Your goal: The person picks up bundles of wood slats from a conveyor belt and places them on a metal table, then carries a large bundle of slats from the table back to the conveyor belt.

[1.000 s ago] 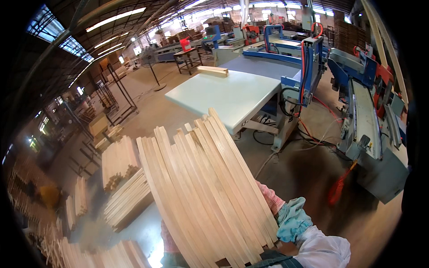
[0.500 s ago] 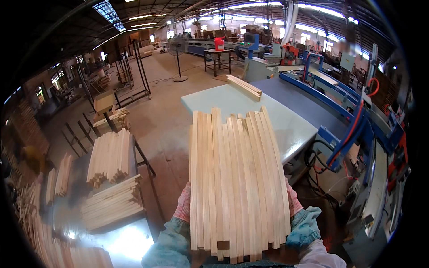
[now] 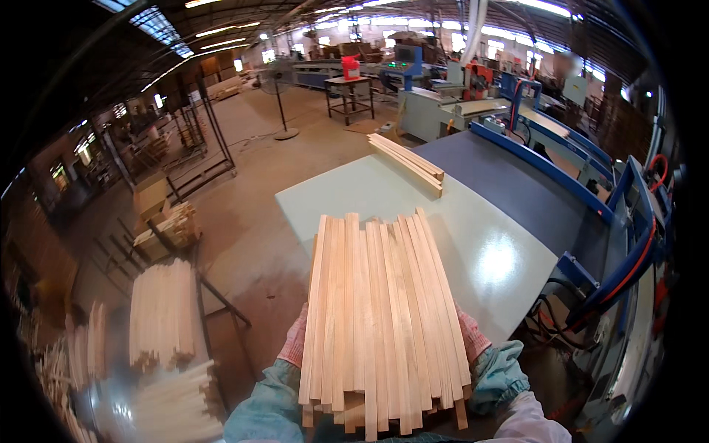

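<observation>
A wide bundle of pale wooden strips (image 3: 377, 317) is carried between my two hands, its strips lying side by side with uneven ends. My left hand (image 3: 295, 338) in a pinkish knit glove presses against the bundle's left side. On the opposite side my right hand (image 3: 471, 334), gloved alike, grips the bundle too. Most fingers of both hands are hidden by the wood. The far ends of the strips overlap the near part of a pale green tabletop (image 3: 325, 193) in view; whether they touch it I cannot tell. A few strips (image 3: 406, 164) lie together on that tabletop.
Beside the tabletop runs a dark conveyor surface (image 3: 480, 166) with a blue machine frame (image 3: 543, 171) at the right. A metal table at lower left bears stacks of strips (image 3: 162, 314). Farther off stand a fan (image 3: 279, 96) and a red bucket (image 3: 351, 68) on a small table.
My view has turned and moved toward the pale green tabletop, which now appears larger. The bundle stays between my hands and sits a little lower in view.
</observation>
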Tool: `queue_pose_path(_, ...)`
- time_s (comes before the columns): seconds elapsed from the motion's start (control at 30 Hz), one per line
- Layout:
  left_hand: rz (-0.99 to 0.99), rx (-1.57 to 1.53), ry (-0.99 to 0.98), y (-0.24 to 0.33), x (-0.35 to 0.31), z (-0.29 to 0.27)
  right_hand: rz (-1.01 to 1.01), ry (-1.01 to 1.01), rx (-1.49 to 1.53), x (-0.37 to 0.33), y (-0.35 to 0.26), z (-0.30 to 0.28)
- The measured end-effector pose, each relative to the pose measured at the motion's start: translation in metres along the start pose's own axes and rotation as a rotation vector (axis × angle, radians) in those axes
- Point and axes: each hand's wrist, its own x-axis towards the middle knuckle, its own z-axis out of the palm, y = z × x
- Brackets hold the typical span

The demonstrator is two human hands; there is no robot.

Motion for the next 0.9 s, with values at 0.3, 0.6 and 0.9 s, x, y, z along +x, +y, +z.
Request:
queue_pose_path(0.3, -0.094, -0.009, 0.049, 0.099, 0.154, -0.045, 0.070, 0.149, -0.108, 0.166, -0.018, 0.071)
queue_pose_path(0.6, 0.134, -0.021, -0.072, 0.151, 0.329, -0.095, 0.165, 0.247, -0.398, 0.353, -0.083, 0.104)
queue_pose_path(0.9, 0.201, 0.748, 0.005, 0.134, 0.414, -0.038, 0.552, 0.572, -1.031, 0.462, -0.180, 0.057)
